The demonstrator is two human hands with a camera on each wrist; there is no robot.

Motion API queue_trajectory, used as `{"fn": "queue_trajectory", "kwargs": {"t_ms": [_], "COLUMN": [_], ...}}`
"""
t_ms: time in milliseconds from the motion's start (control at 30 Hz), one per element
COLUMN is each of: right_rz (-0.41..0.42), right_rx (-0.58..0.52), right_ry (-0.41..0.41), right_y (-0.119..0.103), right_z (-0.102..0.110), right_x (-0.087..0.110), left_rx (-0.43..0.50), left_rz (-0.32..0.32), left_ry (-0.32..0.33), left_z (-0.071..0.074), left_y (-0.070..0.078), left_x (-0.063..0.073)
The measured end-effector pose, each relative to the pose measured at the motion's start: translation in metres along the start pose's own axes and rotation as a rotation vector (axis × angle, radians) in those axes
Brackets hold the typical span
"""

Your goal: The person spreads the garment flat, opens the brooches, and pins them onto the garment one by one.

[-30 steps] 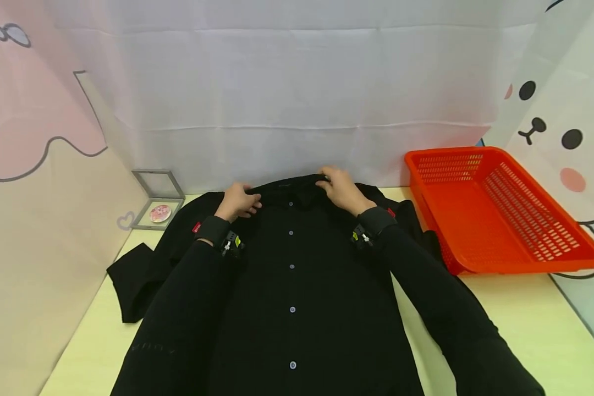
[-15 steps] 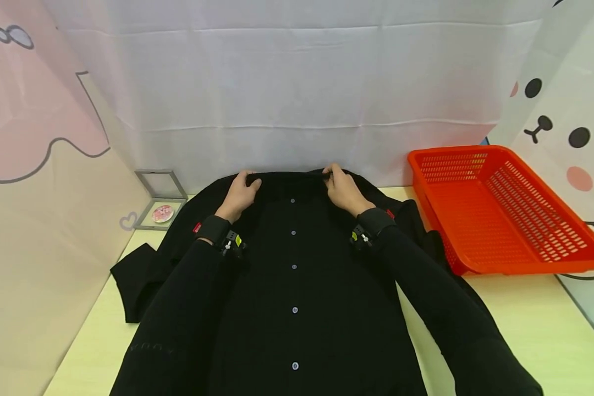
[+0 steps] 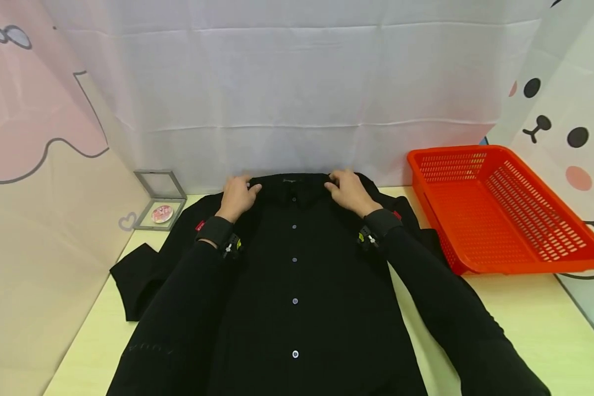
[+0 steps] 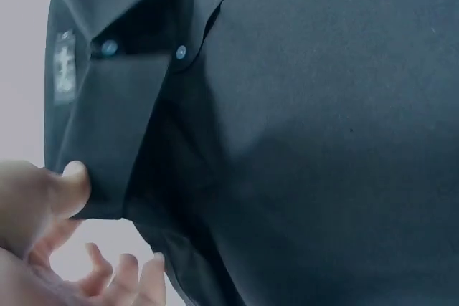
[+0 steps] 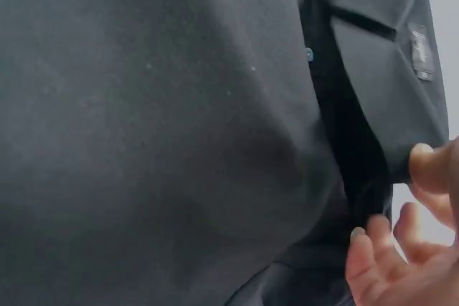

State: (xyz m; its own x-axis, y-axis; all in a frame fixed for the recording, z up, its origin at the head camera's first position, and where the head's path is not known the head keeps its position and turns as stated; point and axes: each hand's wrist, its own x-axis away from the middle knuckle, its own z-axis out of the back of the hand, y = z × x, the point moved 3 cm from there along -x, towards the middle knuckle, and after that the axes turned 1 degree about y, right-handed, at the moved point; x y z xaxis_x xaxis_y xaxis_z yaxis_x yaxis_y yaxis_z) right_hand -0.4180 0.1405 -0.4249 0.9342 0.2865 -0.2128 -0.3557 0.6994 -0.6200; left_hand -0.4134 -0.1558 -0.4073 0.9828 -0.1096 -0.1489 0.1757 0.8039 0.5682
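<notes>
A black button-up shirt (image 3: 297, 275) lies front side up on the table, its collar (image 3: 302, 187) toward the back wall. My left hand (image 3: 237, 197) pinches the left end of the collar between thumb and forefinger. At the collar's right end my right hand (image 3: 350, 192) does the same. In the left wrist view the thumb presses on a collar point (image 4: 107, 170) and the other fingers spread below it. The right wrist view shows the thumb on the opposite collar point (image 5: 387, 134). A pale label (image 5: 421, 51) sits inside the neck.
An orange-red plastic basket (image 3: 475, 264) stands at the right beside the shirt's sleeve. At the back left a small grey hinged frame (image 3: 175, 187) holds a pink round piece (image 3: 162, 214). A white cloth backdrop (image 3: 297, 82) hangs right behind the collar.
The collar edge was lifted and pulled taut half a second ago; now it lies lower with the neck showing. Both hands have taken hold of the collar ends and spread slightly apart.
</notes>
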Motion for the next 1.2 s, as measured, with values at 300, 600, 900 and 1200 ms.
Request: {"fn": "queue_trajectory", "kwargs": {"t_ms": [300,600,900,1200], "right_rz": [-0.087,-0.106,-0.112,-0.393], "right_rx": [-0.007,0.027,0.361,0.415], "right_ry": [-0.089,0.003,0.049,0.058], "right_y": [0.008,0.012,0.023,0.058], "right_z": [-0.009,-0.021,-0.006,0.019], "right_x": [0.003,0.004,0.009,0.027], "left_rx": [0.115,0.080,-0.227,-0.246], "left_rz": [0.187,0.163,0.052,0.115], "left_ry": [-0.267,-0.413,-0.567,-0.610], "left_z": [-0.016,-0.040,-0.053,-0.053], "left_y": [-0.013,-0.004,0.008,0.003], "left_x": [0.003,0.018,0.035,0.040]}}
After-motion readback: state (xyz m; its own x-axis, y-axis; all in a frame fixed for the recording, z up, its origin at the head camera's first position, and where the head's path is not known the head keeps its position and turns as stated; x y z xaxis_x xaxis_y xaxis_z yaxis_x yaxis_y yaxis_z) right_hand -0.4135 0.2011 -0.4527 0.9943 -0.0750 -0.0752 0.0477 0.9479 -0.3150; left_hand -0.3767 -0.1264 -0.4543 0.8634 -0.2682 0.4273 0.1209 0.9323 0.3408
